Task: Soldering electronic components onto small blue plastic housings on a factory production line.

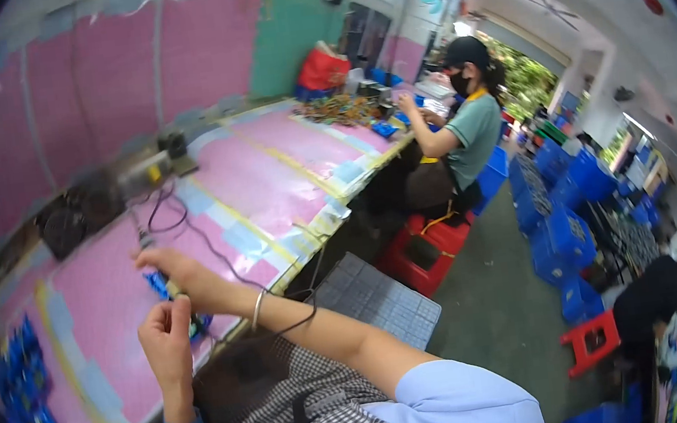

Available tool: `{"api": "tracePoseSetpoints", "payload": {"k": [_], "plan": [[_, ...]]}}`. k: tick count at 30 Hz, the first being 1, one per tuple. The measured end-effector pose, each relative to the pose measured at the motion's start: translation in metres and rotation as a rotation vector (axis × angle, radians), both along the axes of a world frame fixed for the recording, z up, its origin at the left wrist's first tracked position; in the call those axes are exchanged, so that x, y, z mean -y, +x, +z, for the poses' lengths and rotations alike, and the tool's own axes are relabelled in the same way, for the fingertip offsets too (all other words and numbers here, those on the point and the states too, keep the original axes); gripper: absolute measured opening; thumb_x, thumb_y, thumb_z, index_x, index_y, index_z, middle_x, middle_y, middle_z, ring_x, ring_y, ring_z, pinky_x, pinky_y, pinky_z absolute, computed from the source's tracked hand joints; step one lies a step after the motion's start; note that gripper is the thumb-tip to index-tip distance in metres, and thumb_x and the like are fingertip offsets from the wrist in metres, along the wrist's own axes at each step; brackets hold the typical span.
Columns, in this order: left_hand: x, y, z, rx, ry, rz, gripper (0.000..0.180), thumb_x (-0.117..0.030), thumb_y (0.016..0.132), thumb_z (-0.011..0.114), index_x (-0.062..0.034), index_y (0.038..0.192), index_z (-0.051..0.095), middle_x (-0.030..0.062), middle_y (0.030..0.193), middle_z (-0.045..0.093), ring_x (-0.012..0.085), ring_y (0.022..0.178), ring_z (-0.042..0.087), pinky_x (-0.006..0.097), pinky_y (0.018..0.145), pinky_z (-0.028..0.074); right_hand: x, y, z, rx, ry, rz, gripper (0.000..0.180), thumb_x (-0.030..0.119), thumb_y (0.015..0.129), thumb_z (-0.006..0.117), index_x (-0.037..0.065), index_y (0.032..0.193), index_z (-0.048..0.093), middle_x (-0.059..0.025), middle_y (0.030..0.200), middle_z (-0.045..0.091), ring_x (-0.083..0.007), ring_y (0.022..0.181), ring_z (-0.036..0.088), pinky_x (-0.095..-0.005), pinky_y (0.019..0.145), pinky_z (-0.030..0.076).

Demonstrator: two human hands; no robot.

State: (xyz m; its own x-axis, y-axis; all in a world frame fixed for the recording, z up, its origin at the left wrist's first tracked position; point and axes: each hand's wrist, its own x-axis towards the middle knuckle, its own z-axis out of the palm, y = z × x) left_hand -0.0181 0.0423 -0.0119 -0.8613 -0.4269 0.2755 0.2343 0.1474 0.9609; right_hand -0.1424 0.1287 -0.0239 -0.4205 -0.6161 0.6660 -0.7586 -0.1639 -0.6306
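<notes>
My left hand [166, 338], with a blue band at its wrist, is closed with thumb and fingers pinched at a small blue part [158, 284]. The part has a pale yellowish piece beside my thumb; its exact kind is blurred. Just above it my right hand [182, 277] curls over, a bracelet on its wrist. Its fingers are bent and partly smeared, and what they grip is hidden. Beyond the right fingers a slim tool [142, 229] with a dark cord [216, 248] stands near the pink tabletop [106, 316].
A heap of blue parts [27, 393] lies at the left. Dark equipment [81, 218] lines the wall side. Farther along the bench a co-worker [472, 127] sits on a red stool [421, 260] near tangled wires [339, 110]. A grey crate [379, 299] stands below the bench edge.
</notes>
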Motion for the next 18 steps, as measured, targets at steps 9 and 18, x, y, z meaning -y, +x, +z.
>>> {"api": "tracePoseSetpoints", "payload": {"k": [9,18], "plan": [[0.011,-0.043,0.022,0.113,-0.011,-0.018,0.030,-0.020,0.097,0.057,-0.0058,0.071,0.048,-0.0055,0.060,0.041,0.0034,0.055,0.035,0.024,0.049,0.026,-0.007,-0.018,0.012,0.074,-0.115,-0.167,0.057,-0.002,0.082,0.055,0.004,0.138,0.044,-0.0196,0.135,0.052,-0.0369,0.118,0.054,-0.0398,0.101,0.043],[0.103,-0.028,-0.038,0.133,0.088,0.178,0.027,-0.026,0.098,0.055,-0.0094,0.077,0.053,-0.0034,0.062,0.042,0.0044,0.051,0.033,0.022,0.047,0.025,-0.186,0.153,-0.168,0.025,0.282,-0.307,0.049,0.006,0.080,0.062,0.004,0.129,0.056,-0.0140,0.139,0.051,-0.0345,0.130,0.047,-0.0476,0.113,0.033]]}}
